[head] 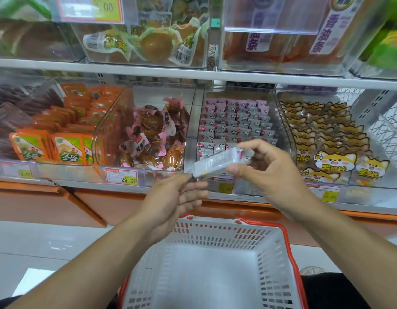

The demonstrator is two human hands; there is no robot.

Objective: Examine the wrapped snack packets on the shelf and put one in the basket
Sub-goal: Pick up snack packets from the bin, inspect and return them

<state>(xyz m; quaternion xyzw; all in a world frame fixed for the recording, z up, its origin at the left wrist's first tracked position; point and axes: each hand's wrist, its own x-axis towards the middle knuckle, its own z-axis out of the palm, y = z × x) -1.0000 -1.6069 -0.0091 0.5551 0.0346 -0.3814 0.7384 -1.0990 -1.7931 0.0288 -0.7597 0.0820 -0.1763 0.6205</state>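
Head: price tag (121,176) reads 29.90; packet (219,162) print unreadable.

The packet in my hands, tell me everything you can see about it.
The packet is a small, flat, oblong snack wrapper, silvery white with a touch of pink-red print near its right end; the printing is too blurred to read. It looks like glossy plastic film, sealed and unopened. It is held tilted, right end higher, in front of the shelf bin of similar packets and above the basket. The left hand pinches its lower left end; the right hand grips its right end.
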